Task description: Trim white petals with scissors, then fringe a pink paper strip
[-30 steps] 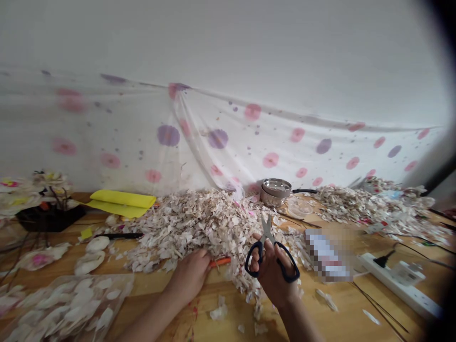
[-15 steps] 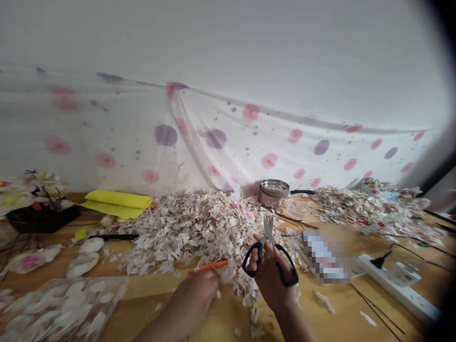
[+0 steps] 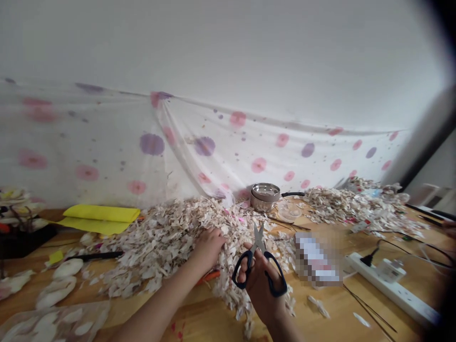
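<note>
My right hand [image 3: 262, 289] is closed around a pair of scissors [image 3: 258, 247] with dark blue handles. Its fingers pass through the loops, and the slightly parted blades point up and away from me. My left hand [image 3: 211, 243] reaches palm down into the heap of pale, dried scraps [image 3: 167, 242]. Its fingertips are hidden, so what they touch cannot be made out. Just below that wrist, part of an orange stick-like tool [image 3: 213, 275] shows, the rest covered by the arm and scraps.
Metal pans [image 3: 265, 197] stand behind the heap beside a clear dish [image 3: 288, 212]. To the right lie a blurred-out phone-like object [image 3: 317, 259], a power strip [image 3: 395, 285] and cables. On the left are a yellow sheet [image 3: 101, 219], a black pen-like tool [image 3: 103, 256] and a bag of petals [image 3: 53, 323].
My left hand has moved forward from the table near the orange tool into the scraps. The right hand still holds the scissors. The view has shifted a little to the right.
</note>
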